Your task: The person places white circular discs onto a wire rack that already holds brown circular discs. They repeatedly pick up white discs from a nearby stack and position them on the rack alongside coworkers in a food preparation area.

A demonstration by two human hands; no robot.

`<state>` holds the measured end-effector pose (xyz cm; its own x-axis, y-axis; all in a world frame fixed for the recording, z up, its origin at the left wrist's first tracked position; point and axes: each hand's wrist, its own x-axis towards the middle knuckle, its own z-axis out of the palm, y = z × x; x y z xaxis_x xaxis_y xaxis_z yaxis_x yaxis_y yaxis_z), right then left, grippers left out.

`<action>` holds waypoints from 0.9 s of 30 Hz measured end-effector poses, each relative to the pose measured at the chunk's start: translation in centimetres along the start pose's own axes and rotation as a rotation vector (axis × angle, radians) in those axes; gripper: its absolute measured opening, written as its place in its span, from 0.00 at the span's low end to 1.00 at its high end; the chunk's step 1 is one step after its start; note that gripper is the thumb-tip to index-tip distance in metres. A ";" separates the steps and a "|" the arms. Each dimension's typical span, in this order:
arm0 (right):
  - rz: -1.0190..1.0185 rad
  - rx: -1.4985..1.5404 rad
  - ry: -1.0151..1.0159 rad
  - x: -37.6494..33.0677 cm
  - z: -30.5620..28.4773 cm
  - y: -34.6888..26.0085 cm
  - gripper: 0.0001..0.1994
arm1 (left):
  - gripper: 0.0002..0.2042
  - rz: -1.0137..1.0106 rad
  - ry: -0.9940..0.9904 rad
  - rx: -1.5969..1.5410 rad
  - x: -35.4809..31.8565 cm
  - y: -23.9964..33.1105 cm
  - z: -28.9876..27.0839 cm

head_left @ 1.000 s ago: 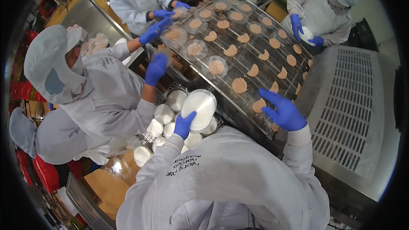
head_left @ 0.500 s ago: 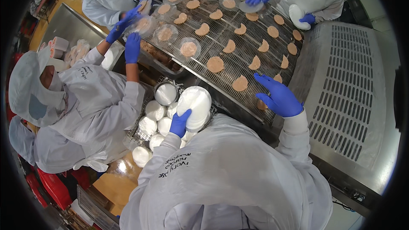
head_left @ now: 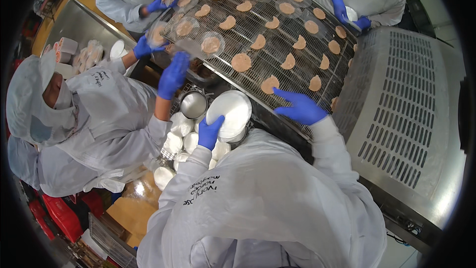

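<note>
My left hand [head_left: 210,133] grips a stack of thin white round sheets [head_left: 230,110], held over the near edge of the conveyor. My right hand [head_left: 301,106] is above the wire-mesh belt [head_left: 297,100], its fingers stretched out and nothing visible in it. Its index fingertip is at the edge of a pinkish-brown patty [head_left: 270,84]; I cannot tell whether it touches. A larger round patty [head_left: 241,62] lies farther up the belt. Several patties nearby have a bite-shaped gap, such as one patty [head_left: 288,61]. Beyond them, a patty [head_left: 210,44] rests with a clear disc around it.
Several white rolls of discs [head_left: 191,143] and a metal ring [head_left: 194,104] sit in a wire basket by my left arm. A slotted steel housing [head_left: 401,104] bounds the belt on the right. Co-workers' gloved hands [head_left: 173,75] work along the far-left edge and across the belt.
My right hand has moved left and closer to the notched patty. The patties have shifted up and left with the belt. The left co-worker's hands have moved; my left hand still holds the stack.
</note>
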<state>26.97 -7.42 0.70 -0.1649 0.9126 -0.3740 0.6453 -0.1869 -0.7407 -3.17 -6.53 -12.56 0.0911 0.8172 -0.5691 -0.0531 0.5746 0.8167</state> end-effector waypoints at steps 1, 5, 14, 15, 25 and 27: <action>-0.101 0.013 0.115 1.6 2.8 0.6 0.27 | 0.24 -0.011 0.011 0.036 -0.3 0.4 0.2; -0.051 0.031 -0.034 7.6 10.6 0.2 0.15 | 0.24 0.065 0.042 -0.066 -0.5 -0.6 0.0; -0.120 0.147 0.031 11.1 8.7 -2.1 0.13 | 0.24 -0.004 0.258 -0.225 -3.9 -1.0 -1.5; -0.048 0.131 -0.060 10.9 8.3 -1.9 0.16 | 0.25 -0.015 0.275 -0.200 -4.4 -0.7 -1.1; -0.324 -0.131 -0.214 3.1 4.4 0.8 0.18 | 0.23 -0.054 0.090 -0.304 -11.7 -3.8 1.6; -0.413 -0.444 -0.273 2.7 3.5 1.5 0.16 | 0.23 -0.045 0.043 -0.264 -12.9 -4.1 2.7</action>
<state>24.85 -6.48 -3.38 -0.6097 0.7414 -0.2803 0.7251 0.3788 -0.5751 -1.43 -19.58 -8.31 0.0567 0.7884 -0.6125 -0.3082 0.5974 0.7404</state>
